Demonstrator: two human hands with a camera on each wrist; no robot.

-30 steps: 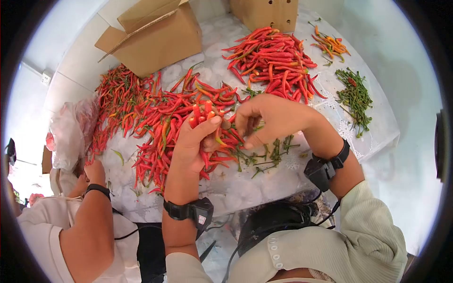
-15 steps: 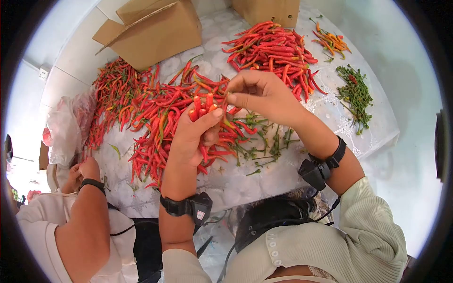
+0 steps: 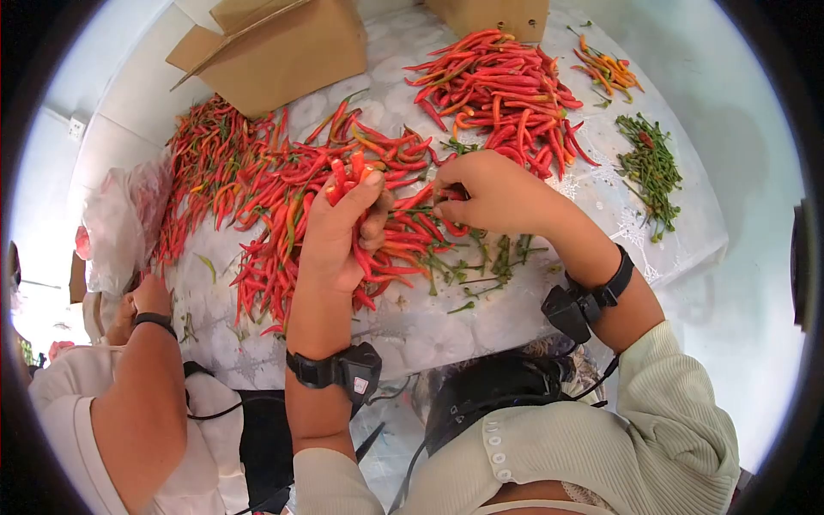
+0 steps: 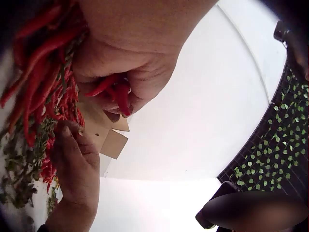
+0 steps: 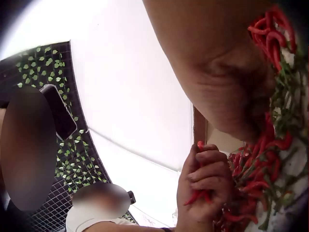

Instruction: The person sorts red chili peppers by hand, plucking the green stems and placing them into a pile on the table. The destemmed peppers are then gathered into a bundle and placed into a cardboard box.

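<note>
My left hand (image 3: 330, 236) grips a small bunch of red chili peppers (image 3: 338, 174), their pale cut ends standing up past the thumb. Red tips of the bunch poke out below the fist in the right wrist view. My right hand (image 3: 502, 193) is low over the near right side of the chili pile (image 3: 292, 227), thumb and fingers bent inward at some red chilies. I cannot tell whether it pinches one. Loose green stems (image 3: 498, 262) lie under and beside this hand.
Behind is a second heap of red chilies (image 3: 506, 94), with a few orange chilies (image 3: 605, 69) and a green stem pile (image 3: 650, 167) to its right. Cardboard boxes (image 3: 292, 56) stand at the back. Another person's hand (image 3: 150, 296) works at left, near a plastic bag (image 3: 129, 223).
My right hand rose beside the left fist, then moved back down and right to the pile. My left hand keeps its bunch of chilies and has shifted slightly left and up.
</note>
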